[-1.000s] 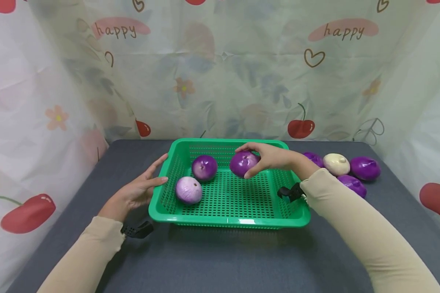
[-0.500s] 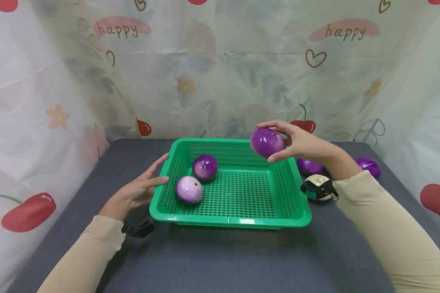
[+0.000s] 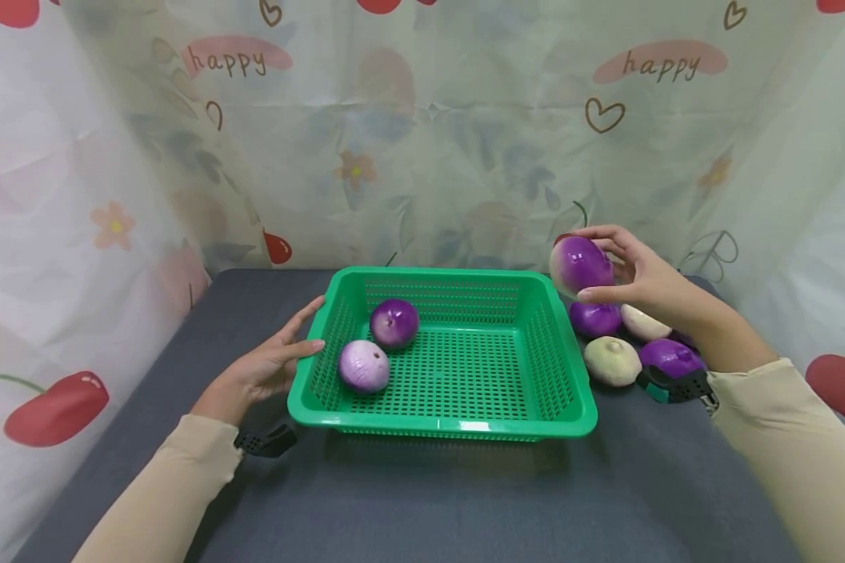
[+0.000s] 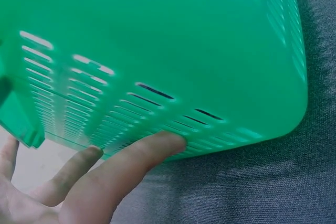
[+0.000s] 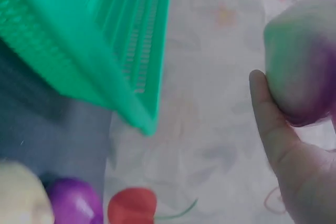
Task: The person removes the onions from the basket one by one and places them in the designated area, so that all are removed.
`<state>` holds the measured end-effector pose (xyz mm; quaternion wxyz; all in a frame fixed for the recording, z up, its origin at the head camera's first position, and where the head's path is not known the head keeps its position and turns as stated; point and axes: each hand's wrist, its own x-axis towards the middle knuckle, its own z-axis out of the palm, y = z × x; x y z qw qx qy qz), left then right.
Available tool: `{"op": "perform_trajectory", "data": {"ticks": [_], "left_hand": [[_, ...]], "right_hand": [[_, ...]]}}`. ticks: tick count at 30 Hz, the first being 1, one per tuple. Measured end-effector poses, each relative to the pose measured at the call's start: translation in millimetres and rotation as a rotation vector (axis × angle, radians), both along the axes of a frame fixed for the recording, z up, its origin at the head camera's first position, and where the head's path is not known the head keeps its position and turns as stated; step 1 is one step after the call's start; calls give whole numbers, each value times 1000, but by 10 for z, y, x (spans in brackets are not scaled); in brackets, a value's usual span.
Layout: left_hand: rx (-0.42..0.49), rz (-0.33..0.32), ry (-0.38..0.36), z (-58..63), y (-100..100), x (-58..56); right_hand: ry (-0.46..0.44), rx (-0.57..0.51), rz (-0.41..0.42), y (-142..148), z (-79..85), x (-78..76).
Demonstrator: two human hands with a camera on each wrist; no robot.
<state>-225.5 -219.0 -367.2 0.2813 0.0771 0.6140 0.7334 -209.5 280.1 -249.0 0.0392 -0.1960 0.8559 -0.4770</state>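
My right hand grips a purple onion between thumb and fingers, raised at the back right of the green basket. In the right wrist view this onion shows a pale side and a purple side. Fairly straight fingers of my left hand rest against the basket's left side. From the left wrist, fingertips touch its slotted outer wall. Inside the basket, at the left, lie a dark purple onion and a paler, streaked one.
Right of the basket, on the dark grey tabletop, sits a group of several onions, including a purple one, a cream one and another purple one. A printed curtain hangs behind and at both sides.
My right hand has lifted the purple onion from inside the basket and carried it right, past the basket's back right corner. The left hand and the basket have stayed put.
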Motion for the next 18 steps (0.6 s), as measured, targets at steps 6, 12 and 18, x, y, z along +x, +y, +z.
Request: {"op": "perform_trajectory", "data": {"ticks": [6, 12, 18], "left_hand": [[-13, 11, -2, -12, 2, 0], [-13, 11, 2, -11, 9, -2], [-9, 6, 8, -7, 10, 6]], "right_hand": [[53, -102, -99, 313, -136, 86], [126, -259, -169, 643, -288, 175], [64, -434, -180, 950, -451, 267]]}}
